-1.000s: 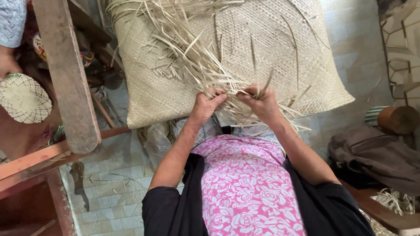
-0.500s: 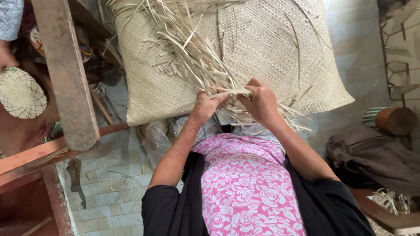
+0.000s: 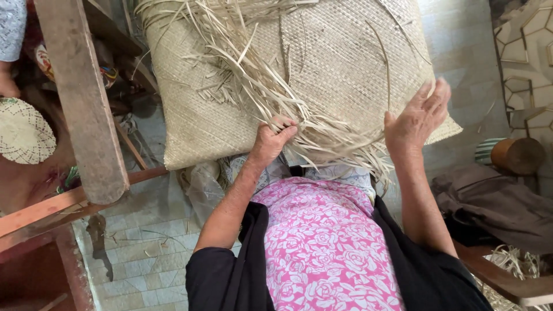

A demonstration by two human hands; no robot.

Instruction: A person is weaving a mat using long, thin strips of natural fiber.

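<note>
My left hand (image 3: 271,141) is clenched tight on a bundle of loose straw strips (image 3: 253,75) just below the middle of the frame, right at the unfinished lower edge of the woven mat (image 3: 345,63), which fills the upper centre and drapes down toward my lap. And there goes my right hand (image 3: 417,118): half a second ago it was down beside the left one, pinching at the same strands, and now it has lifted off to the right, palm open, fingers spread, holding nothing, just above the mat's right edge. So the pinch at that spot is released, and only the left grip pins the strands. The free strips fan up and left across the weave. My pink floral apron (image 3: 328,247) fills the bottom centre; a wooden post (image 3: 86,103) slants down the left, and a small round woven piece (image 3: 23,132) sits at the far left.
</note>
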